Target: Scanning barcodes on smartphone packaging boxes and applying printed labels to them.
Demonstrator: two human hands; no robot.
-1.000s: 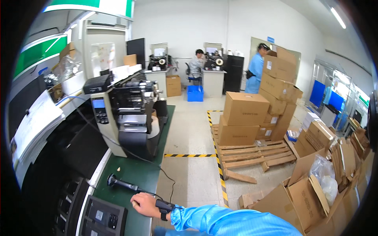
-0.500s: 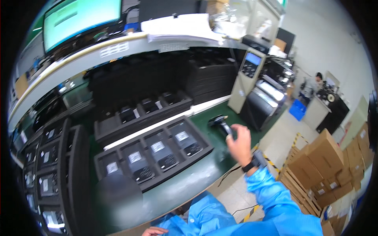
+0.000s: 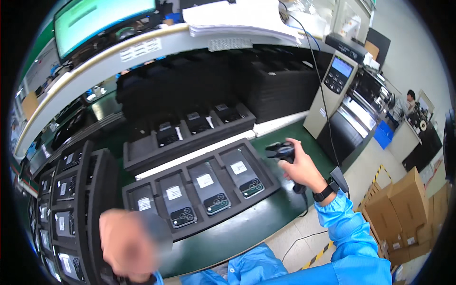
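Observation:
My right hand [image 3: 306, 166], with a black watch at its wrist, is closed around a black handheld barcode scanner [image 3: 281, 150] over the green bench, beside the right end of a dark foam tray [image 3: 272, 183]. Several phones lie in that tray's slots, such as one phone [image 3: 209, 185] with a white label and its camera end toward me. At the lower left my left hand [image 3: 126, 242] is raised near the tray's front left corner. It is smeared, so its fingers cannot be made out.
Behind stands another foam tray [image 3: 190, 137] with phones. Upright foam trays [image 3: 61, 209] with labelled phones are at the left. A label printer [image 3: 339, 109] stands at the back right, with a cable hanging before it. A shelf [image 3: 166, 42] carries a monitor and papers. Cardboard boxes [image 3: 403, 204] are at the right.
My right hand has closed around the scanner and lifted it, tilting it toward the tray. My left hand has come up from the lower edge to the left. The view has shifted somewhat.

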